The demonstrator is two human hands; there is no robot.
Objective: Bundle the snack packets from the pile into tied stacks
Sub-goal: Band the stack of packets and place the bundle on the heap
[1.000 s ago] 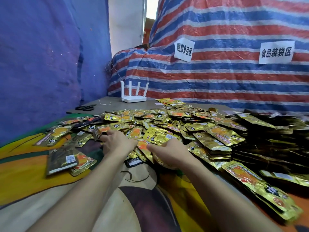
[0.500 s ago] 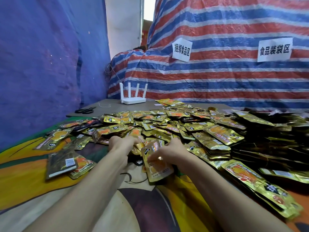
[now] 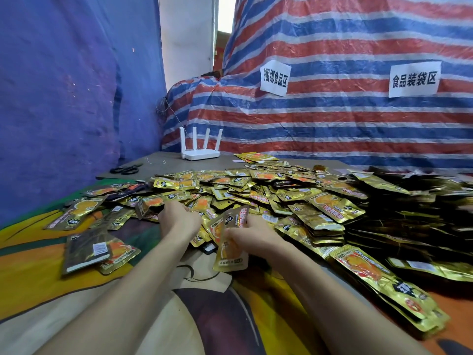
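A big loose pile of gold snack packets [image 3: 256,185] with orange pictures covers the middle of the table. My right hand [image 3: 252,235] grips a few packets [image 3: 230,248] held upright, lifted at the pile's near edge. My left hand [image 3: 179,220] reaches into the pile just left of them, fingers curled down among the packets; its fingertips are hidden. Stacks of packets [image 3: 399,221] rise at the right, and a fanned stack [image 3: 378,285] lies at the near right.
Scattered packets [image 3: 89,249] lie at the left on a colourful printed cloth [image 3: 38,272]. Scissors [image 3: 125,169] and a white router [image 3: 201,153] sit at the table's far end. A striped tarpaulin [image 3: 332,119] with two paper signs backs the table.
My right hand has lifted a few packets out of the pile and stood them upright. My left hand has stayed in the pile beside them.
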